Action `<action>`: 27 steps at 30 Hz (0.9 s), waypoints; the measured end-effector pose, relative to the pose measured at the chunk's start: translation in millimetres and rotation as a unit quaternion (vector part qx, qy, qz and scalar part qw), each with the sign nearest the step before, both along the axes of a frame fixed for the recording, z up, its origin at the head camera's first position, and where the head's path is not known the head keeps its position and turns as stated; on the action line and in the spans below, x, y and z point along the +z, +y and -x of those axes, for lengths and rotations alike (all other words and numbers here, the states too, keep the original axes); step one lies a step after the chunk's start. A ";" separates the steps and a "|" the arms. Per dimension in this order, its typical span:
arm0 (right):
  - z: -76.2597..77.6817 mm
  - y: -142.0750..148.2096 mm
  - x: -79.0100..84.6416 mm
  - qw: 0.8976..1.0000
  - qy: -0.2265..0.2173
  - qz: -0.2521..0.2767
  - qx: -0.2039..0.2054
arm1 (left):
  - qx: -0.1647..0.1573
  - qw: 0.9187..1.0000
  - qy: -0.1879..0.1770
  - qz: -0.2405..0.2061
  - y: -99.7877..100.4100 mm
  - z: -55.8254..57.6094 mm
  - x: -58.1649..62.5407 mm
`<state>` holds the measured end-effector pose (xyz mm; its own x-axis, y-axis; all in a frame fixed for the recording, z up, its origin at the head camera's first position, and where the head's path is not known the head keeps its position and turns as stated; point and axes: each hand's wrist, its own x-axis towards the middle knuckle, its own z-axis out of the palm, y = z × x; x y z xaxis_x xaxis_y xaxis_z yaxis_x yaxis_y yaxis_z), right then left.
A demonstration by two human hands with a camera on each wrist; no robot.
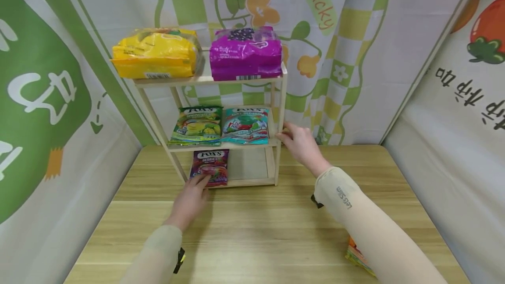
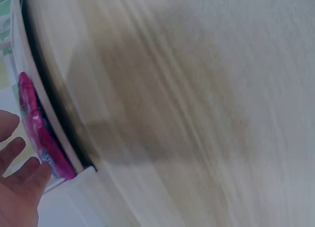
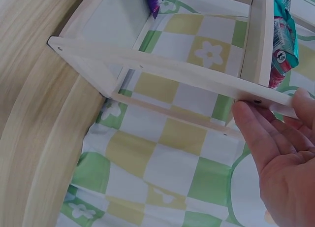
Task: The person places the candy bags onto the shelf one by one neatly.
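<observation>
A purple Fox's Berries candy bag (image 1: 209, 165) lies at the left of the bottom shelf on a small wooden rack (image 1: 244, 183). My left hand (image 1: 192, 200) touches its lower front with loosely extended fingers; in the left wrist view, those fingers (image 2: 30, 174) are beside the bag's edge (image 2: 42, 131). With thumb and fingers, my right hand (image 1: 301, 146) holds the rack's right front post at the middle shelf, and the right wrist view shows this hand (image 3: 283, 148) around the post (image 3: 197, 79). On the middle shelf are a green candy bag (image 1: 199, 125) and a teal candy bag (image 1: 246, 126).
On the rack's top stand a yellow bag (image 1: 155, 54) and a purple bag (image 1: 246, 54). An orange and green packet (image 1: 357, 255) lies on the wooden table (image 1: 252, 240), partly behind my right forearm. Printed curtains (image 1: 430, 113) enclose the table's back and sides.
</observation>
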<state>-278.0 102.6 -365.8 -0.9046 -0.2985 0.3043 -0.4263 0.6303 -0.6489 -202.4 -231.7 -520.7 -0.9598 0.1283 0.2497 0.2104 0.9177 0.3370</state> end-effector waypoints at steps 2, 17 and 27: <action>-0.3 0.5 0.8 1.000 -0.005 -0.001 -0.001 | 0.005 1.000 0.003 -0.002 -1.5 -1.5 5.2; -1.7 0.8 7.0 0.999 -0.030 -0.012 0.004 | 0.009 0.997 0.076 0.029 -25.0 -9.8 32.7; -1.4 4.7 6.9 0.999 -0.042 -0.008 0.019 | 0.067 0.996 0.053 -0.018 -39.3 -10.2 48.9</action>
<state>-276.6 107.3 -358.9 -0.9143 -0.3376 0.2236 -0.3954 0.6251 -0.6730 -192.1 -270.9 -471.8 -0.9355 -0.0095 0.3532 0.1239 0.9273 0.3532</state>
